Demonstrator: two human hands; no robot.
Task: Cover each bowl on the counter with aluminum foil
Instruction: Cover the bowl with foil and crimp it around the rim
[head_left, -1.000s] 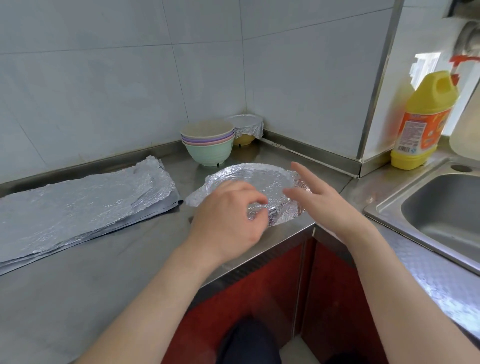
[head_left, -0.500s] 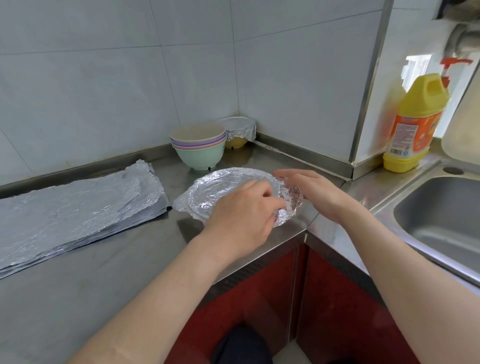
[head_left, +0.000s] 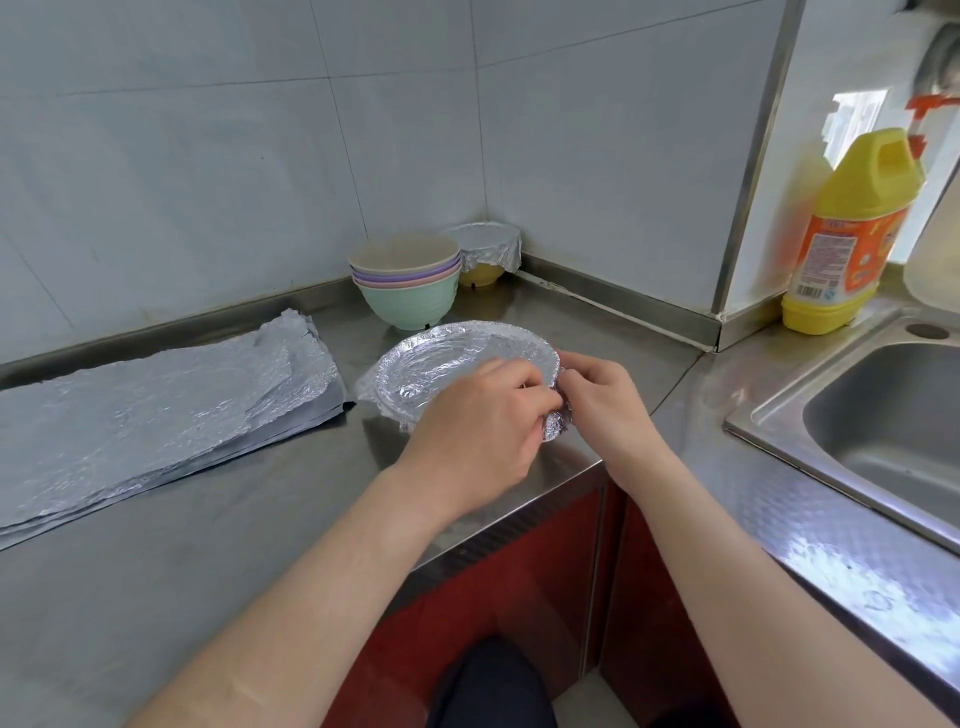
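A foil-covered bowl (head_left: 457, 358) sits near the counter's front edge, its top a smooth silver disc. My left hand (head_left: 478, 421) curls over the near rim and pinches the foil there. My right hand (head_left: 597, 395) pinches the crumpled foil at the bowl's right rim, fingertips meeting the left hand's. The bowl itself is hidden under the foil. Behind it stands a stack of bowls (head_left: 408, 283), mint green at the bottom. A yellow bowl wrapped in foil (head_left: 485, 249) stands in the corner.
A pile of foil sheets (head_left: 150, 410) lies flat on the steel counter (head_left: 218, 519) to the left. A yellow detergent bottle (head_left: 852, 234) stands by the sink (head_left: 883, 426) on the right. Tiled walls close off the back.
My right hand went from open and hovering to pinching the foil at the right rim. The left hand slid right along the near rim. The foil now hugs the bowl more tightly.
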